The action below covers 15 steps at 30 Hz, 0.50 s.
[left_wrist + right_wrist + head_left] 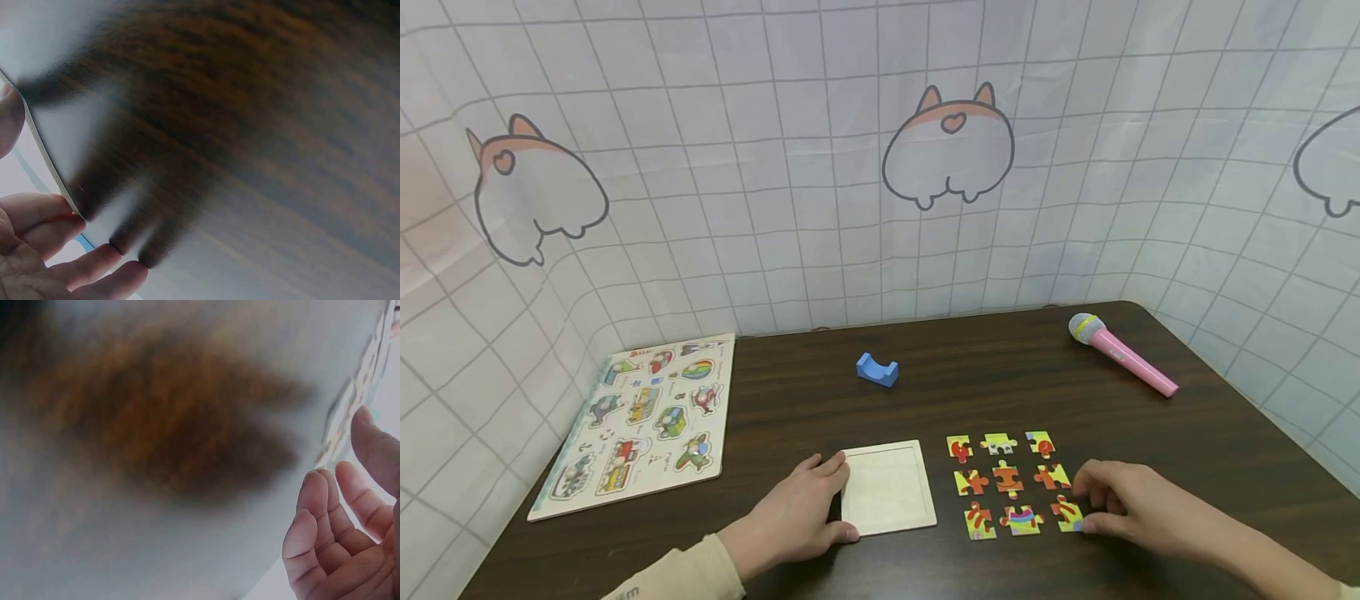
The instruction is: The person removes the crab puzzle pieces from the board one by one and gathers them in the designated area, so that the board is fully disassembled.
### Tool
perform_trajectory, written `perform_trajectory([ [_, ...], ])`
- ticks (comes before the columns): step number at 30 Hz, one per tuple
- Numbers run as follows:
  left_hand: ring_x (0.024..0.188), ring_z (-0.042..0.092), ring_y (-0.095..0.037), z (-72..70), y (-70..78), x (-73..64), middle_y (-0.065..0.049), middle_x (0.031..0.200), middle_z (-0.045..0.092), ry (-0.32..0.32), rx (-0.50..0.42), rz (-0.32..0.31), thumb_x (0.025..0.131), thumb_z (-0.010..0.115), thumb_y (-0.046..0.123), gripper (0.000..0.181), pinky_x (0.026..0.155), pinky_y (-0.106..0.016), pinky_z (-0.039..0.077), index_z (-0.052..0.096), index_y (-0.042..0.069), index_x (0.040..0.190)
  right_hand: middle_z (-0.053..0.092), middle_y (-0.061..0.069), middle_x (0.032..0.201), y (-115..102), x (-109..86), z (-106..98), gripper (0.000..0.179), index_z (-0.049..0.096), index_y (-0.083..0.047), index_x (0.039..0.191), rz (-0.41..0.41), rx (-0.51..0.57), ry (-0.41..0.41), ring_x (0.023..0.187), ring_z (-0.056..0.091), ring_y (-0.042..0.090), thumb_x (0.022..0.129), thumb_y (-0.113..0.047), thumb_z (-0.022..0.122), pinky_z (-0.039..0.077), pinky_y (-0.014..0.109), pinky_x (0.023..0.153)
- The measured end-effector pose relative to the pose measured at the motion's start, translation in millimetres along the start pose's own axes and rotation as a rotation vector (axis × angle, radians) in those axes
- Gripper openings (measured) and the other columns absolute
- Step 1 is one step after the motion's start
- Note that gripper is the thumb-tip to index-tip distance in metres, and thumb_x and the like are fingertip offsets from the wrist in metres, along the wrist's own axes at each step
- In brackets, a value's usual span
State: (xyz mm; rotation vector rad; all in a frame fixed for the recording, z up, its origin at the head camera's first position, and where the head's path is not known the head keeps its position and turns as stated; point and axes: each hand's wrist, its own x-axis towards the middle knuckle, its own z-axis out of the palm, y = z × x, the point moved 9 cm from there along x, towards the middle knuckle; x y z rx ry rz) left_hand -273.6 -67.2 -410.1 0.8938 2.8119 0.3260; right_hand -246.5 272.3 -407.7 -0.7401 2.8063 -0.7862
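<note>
My left hand [797, 508] rests at the left edge of a square, pale wooden puzzle tray [887, 487], its thumb by the near corner and its fingers by the far one. In the left wrist view, the fingertips [134, 275] and thumb touch the tray's edge on the tabletop. To the tray's right, several small jigsaw pieces [1007, 477], yellow and orange-red, lie apart in three rows. Beside the near right jigsaw piece [1067, 515] is my right hand [1138, 504], fingers loosely bent, thumb tip right at that piece's edge. Nothing shows between its fingers in the right wrist view.
A large picture puzzle board [640, 425] with vehicle shapes lies on the left of the dark wooden table [790, 400]. Toward the back sit a blue, U-shaped block [877, 371] and, farther right, a pink toy microphone [1123, 354]. A white checked curtain [775, 167] surrounds the table.
</note>
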Motion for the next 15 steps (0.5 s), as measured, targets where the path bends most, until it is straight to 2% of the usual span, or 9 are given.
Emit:
perform_trajectory([
  [7,0.135,0.051,-0.05,3.0,-3.8,-1.1,-0.026,0.15,0.052,-0.031,-0.026,-0.011,0.085,0.082,0.041,0.078,0.113,-0.058,0.04,0.056,-0.009,0.139,0.057,-0.019,0.085,1.2,-2.2,-15.9,0.025,0.065,-0.016,0.104,-0.018,-0.045,0.09,0.075,0.049,-0.007,0.089,-0.03,0.079,0.046,0.022,0.062],
  [15,0.137,0.048,-0.053,1.2,-13.1,-6.4,-0.027,0.153,0.048,-0.029,-0.119,-0.026,0.085,0.083,0.039,0.081,0.11,-0.06,0.042,0.053,-0.008,0.143,0.06,-0.02,0.088,-2.8,-0.8,-28.4,0.025,0.066,-0.015,0.107,-0.035,-0.081,0.124,0.078,0.052,-0.008,0.09,-0.029,0.079,0.049,0.022,0.065],
])
